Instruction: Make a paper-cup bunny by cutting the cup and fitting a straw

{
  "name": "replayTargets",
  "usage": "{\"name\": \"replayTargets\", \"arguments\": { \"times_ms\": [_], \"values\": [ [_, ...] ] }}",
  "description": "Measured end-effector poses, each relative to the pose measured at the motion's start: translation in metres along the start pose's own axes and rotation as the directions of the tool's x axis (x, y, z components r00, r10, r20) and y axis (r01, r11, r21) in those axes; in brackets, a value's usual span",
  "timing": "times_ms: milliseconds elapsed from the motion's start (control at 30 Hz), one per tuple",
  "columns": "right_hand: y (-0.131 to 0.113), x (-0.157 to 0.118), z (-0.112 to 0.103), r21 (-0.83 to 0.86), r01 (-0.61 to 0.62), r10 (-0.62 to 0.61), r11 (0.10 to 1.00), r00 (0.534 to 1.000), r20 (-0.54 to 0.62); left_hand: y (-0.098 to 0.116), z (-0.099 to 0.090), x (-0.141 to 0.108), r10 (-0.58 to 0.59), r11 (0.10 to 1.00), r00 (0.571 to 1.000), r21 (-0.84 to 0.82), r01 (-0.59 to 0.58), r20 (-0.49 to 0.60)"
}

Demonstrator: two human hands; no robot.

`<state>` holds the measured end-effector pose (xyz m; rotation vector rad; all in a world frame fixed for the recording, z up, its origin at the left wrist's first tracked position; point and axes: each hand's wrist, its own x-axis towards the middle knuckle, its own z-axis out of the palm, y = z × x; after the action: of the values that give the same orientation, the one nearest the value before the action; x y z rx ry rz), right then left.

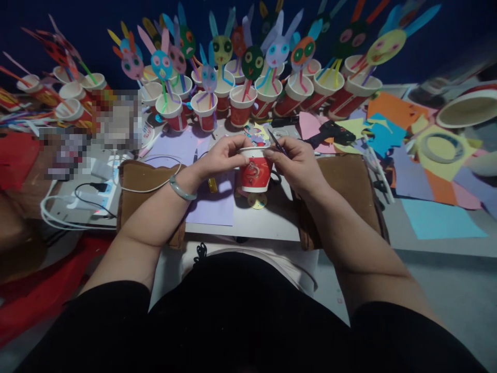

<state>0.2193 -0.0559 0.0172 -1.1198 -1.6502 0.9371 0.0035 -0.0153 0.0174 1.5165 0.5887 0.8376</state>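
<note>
A red paper cup (pixel 255 175) with a white rim and a gold dragon-like design is held upright between my hands. My left hand (pixel 229 155) is closed on its left side, the thumb in front near the rim. My right hand (pixel 295 161) pinches the right edge of the rim. Between its fingers is also a slim dark pointed tool (pixel 278 142), tip toward the upper left; its kind cannot be made out. A black loop (pixel 276 177) shows below this hand. Under the cup lies a yellow paper disc (pixel 257 200) with small marks.
Behind stand several red cups (pixel 243 103) with straws and paper rabbit heads. Coloured paper scraps (pixel 388 132) and a tape roll (pixel 445 147) lie right. Brown pads (pixel 145 189) sit under my forearms. A power strip (pixel 99 199) with white cables is left, purple sheets (pixel 212 207) in the middle.
</note>
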Motion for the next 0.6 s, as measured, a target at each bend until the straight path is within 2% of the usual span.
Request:
{"name": "replayTargets", "arguments": {
  "times_ms": [133, 233, 300, 367, 467, 600],
  "values": [
    [0.003, 0.000, 0.001, 0.001, -0.019, 0.019, 1.000, 0.996, -0.092, -0.001, -0.001, 0.000, 0.002, 1.000, 1.000, 0.019, -0.001, -0.025],
    [0.008, 0.001, -0.002, -0.029, -0.031, 0.025, 0.999, 0.985, -0.172, -0.007, -0.002, 0.002, 0.055, 0.998, 0.992, 0.041, -0.051, -0.110],
    [0.010, 0.001, -0.004, -0.051, -0.040, 0.031, 0.998, 0.986, -0.166, -0.012, -0.003, 0.005, 0.101, 0.994, 0.978, 0.070, -0.090, -0.185],
    [0.010, 0.001, -0.005, -0.004, -0.068, 0.067, 0.998, 0.991, -0.115, -0.017, -0.005, 0.007, 0.134, 0.988, 0.958, 0.106, -0.111, -0.254],
    [0.005, -0.002, -0.002, 0.155, -0.139, 0.138, 0.978, 0.990, 0.017, -0.022, -0.005, 0.009, 0.173, 0.980, 0.926, 0.154, -0.127, -0.335],
    [-0.006, -0.006, 0.006, 0.306, -0.259, 0.209, 0.916, 0.960, 0.187, -0.026, -0.003, 0.008, 0.209, 0.972, 0.907, 0.176, -0.154, -0.365]
  ]
}}
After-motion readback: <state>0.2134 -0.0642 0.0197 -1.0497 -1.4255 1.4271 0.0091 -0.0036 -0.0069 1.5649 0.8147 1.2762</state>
